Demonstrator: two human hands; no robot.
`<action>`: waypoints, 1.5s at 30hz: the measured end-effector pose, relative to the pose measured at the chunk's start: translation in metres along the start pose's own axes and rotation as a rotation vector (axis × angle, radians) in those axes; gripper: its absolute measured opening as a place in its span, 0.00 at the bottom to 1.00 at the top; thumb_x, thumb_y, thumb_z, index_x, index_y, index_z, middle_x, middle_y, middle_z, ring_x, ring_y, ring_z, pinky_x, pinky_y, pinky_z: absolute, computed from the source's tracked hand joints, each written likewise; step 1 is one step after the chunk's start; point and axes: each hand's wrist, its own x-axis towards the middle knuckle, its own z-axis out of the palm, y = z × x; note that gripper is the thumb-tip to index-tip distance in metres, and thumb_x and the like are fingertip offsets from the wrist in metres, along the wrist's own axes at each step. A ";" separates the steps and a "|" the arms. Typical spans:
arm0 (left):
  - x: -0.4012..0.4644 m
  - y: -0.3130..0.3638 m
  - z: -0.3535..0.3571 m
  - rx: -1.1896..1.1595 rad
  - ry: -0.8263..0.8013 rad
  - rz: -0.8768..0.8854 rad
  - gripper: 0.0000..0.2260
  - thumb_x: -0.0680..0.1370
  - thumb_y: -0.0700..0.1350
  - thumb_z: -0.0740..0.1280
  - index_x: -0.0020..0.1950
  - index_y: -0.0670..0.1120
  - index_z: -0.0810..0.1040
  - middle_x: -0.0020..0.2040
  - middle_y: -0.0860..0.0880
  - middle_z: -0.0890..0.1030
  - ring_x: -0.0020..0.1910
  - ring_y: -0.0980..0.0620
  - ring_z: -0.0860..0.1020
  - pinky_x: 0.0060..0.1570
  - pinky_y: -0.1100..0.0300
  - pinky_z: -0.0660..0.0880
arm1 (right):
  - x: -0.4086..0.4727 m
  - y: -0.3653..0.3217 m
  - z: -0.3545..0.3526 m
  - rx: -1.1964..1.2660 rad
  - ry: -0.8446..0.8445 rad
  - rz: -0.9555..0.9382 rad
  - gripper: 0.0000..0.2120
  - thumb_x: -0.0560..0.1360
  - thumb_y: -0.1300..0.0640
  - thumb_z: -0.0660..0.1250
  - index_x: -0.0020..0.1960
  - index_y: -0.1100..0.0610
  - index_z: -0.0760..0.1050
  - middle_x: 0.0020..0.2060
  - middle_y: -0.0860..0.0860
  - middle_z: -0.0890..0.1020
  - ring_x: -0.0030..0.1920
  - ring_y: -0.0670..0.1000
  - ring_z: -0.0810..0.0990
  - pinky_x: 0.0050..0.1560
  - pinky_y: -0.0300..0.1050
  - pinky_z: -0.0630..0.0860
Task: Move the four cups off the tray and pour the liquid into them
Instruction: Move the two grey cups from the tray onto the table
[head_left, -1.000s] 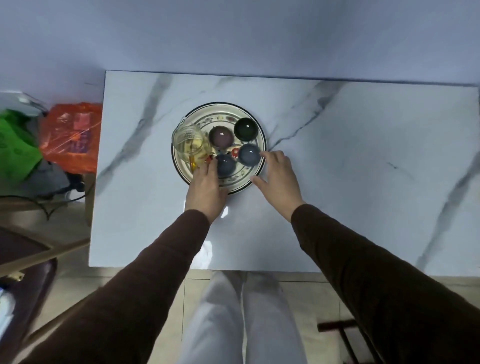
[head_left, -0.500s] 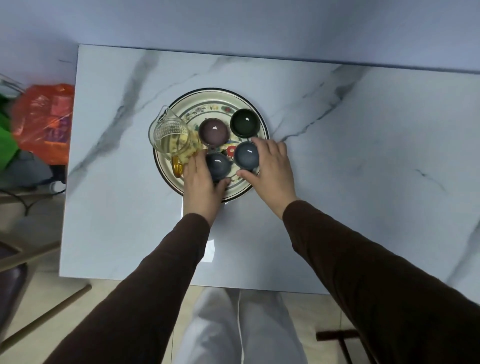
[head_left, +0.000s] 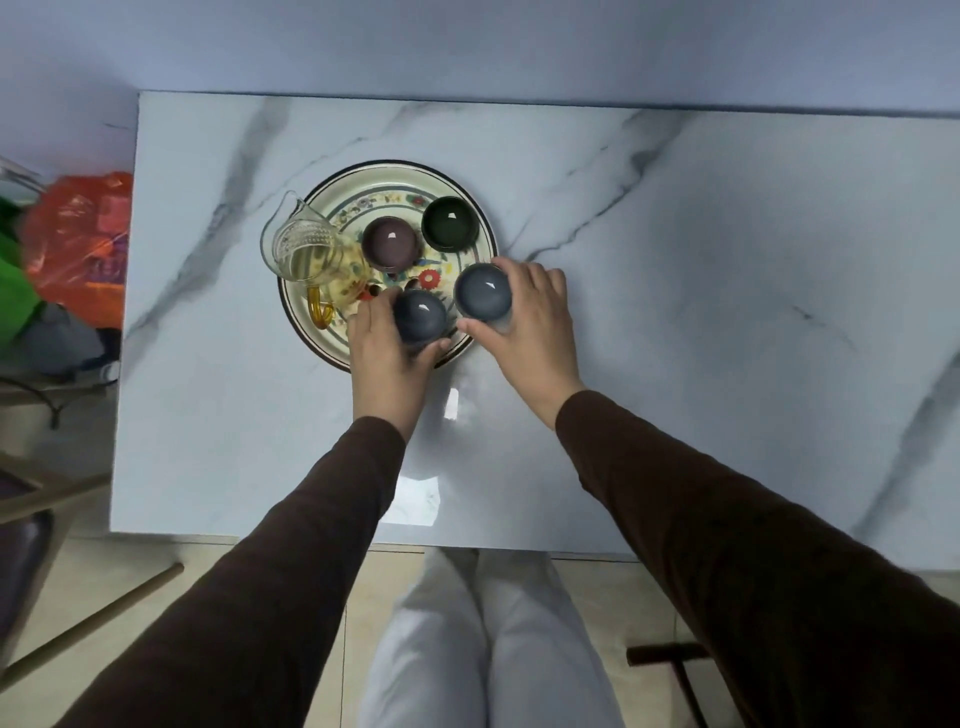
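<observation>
A round flowered tray lies on the marble table. On its left side stands a glass pitcher holding yellow liquid. A purple cup and a dark green cup sit at the back of the tray. My left hand is closed around a dark blue cup at the tray's front edge. My right hand grips a grey-blue cup, raised over the tray's right rim.
An orange plastic bag and a green bag lie on the floor left of the table. A wooden stick lies on the floor at the lower left. The wall runs behind the table. My legs are under its front edge.
Both hands reached onto the tray and closed on the two front cups. The grey-blue cup has lifted and shifted a little toward the right rim.
</observation>
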 end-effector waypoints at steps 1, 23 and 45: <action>-0.006 0.007 0.000 -0.003 -0.004 0.013 0.31 0.70 0.52 0.76 0.68 0.45 0.70 0.62 0.47 0.73 0.64 0.48 0.69 0.64 0.59 0.67 | -0.006 0.002 -0.008 -0.001 0.011 0.009 0.32 0.69 0.44 0.75 0.68 0.56 0.71 0.58 0.53 0.77 0.58 0.55 0.70 0.58 0.48 0.72; -0.116 0.189 0.155 -0.026 -0.198 0.139 0.28 0.72 0.49 0.73 0.70 0.49 0.68 0.63 0.51 0.74 0.62 0.51 0.68 0.59 0.65 0.64 | -0.120 0.203 -0.196 0.032 0.109 0.232 0.32 0.70 0.43 0.75 0.68 0.53 0.70 0.60 0.50 0.76 0.62 0.52 0.68 0.60 0.48 0.74; -0.072 0.239 0.337 0.040 -0.345 0.211 0.28 0.71 0.46 0.72 0.69 0.48 0.70 0.62 0.49 0.74 0.63 0.49 0.68 0.60 0.64 0.63 | -0.064 0.404 -0.221 0.064 0.224 0.371 0.32 0.67 0.43 0.76 0.66 0.52 0.72 0.60 0.48 0.76 0.62 0.51 0.67 0.61 0.48 0.73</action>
